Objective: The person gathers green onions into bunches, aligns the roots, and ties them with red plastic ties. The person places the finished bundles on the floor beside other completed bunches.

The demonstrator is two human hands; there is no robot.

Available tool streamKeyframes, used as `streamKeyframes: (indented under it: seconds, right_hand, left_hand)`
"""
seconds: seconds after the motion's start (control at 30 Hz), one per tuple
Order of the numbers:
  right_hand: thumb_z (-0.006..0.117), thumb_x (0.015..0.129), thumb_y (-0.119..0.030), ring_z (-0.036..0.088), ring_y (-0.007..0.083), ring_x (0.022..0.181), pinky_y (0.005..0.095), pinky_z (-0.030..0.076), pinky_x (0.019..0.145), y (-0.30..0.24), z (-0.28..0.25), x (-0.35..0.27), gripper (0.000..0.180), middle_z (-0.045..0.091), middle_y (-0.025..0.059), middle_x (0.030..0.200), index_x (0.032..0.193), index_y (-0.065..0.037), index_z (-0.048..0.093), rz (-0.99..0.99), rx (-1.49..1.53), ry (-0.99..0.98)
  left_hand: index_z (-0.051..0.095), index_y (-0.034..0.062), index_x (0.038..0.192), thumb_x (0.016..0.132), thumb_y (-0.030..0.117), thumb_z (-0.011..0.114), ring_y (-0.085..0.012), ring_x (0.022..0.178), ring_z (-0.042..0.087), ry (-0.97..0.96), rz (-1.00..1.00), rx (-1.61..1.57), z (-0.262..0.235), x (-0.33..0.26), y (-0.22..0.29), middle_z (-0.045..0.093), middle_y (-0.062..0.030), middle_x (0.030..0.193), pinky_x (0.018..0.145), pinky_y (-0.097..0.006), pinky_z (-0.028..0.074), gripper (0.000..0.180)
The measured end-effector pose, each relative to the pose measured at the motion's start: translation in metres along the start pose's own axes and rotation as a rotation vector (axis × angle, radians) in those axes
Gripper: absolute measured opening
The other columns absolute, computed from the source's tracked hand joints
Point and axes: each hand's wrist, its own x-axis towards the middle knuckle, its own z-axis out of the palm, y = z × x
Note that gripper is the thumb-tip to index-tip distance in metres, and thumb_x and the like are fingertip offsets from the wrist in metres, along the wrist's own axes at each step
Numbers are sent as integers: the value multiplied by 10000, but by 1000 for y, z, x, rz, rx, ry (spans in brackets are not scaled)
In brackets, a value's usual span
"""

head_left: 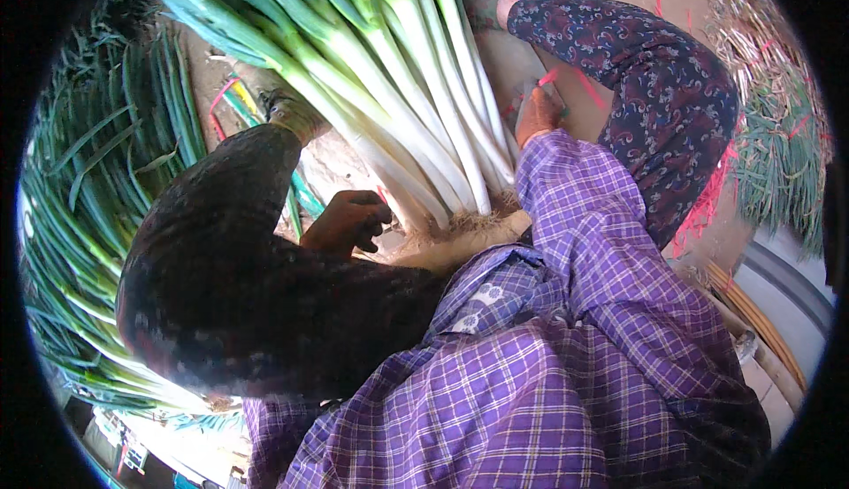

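A bunch of long green onions (389, 91) lies in front of me between my legs, white stalks and roots toward me, green leaves pointing away. My left hand (349, 222) is beside the root end on the left, its fingers curled in; a small reddish bit shows by the fingertips, and what they hold, if anything, is hidden. On the right of the white stalks is my right hand (538, 116), fingers closed. A red plastic strip (550, 76) sticks out at its fingertips. The roots (473, 224) rest by a pale board-like surface (455, 246).
A large heap of green onions (106, 179) fills the left side. Cut or dry stalks (778, 135) lie at the far right, with pink strips (703, 206) below my right knee. Yellow and green strips (239, 100) lie near my left foot. Thin rods (761, 325) are at lower right.
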Motion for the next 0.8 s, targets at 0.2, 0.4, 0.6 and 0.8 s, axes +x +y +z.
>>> streamKeyframes:
  seconds: [0.2,0.4,0.6,0.8]
  right_hand:
    - [545,864,-242,593,204,651,353,474,600,-67,9,-42,239,640,78,789,931,-27,624,142,-362,-447]
    - [570,824,-212,622,359,901,398,494,790,-89,2,-101,268,652,206,930,992,-25,663,-717,-936,-632]
    - [574,813,-173,617,363,759,468,484,688,-86,5,-130,160,635,163,774,844,-31,641,-926,-992,-928]
    - [567,839,-151,576,386,730,479,454,648,-83,7,-126,131,588,166,747,819,-24,591,-855,-1049,-1073]
  left_hand:
    - [622,22,824,849,183,617,-107,514,483,-46,72,79,-1,19,-9,486,-9,604,417,-268,412,163]
    - [598,55,790,853,160,622,-69,503,442,-172,235,-172,-4,33,-14,466,26,645,407,-224,348,124]
    - [611,17,805,865,163,611,-72,512,471,-168,574,158,31,59,-2,495,-2,648,408,-221,357,158]
    - [614,9,814,847,172,634,-96,480,466,-170,235,-178,34,54,2,507,-8,610,419,-234,368,168]
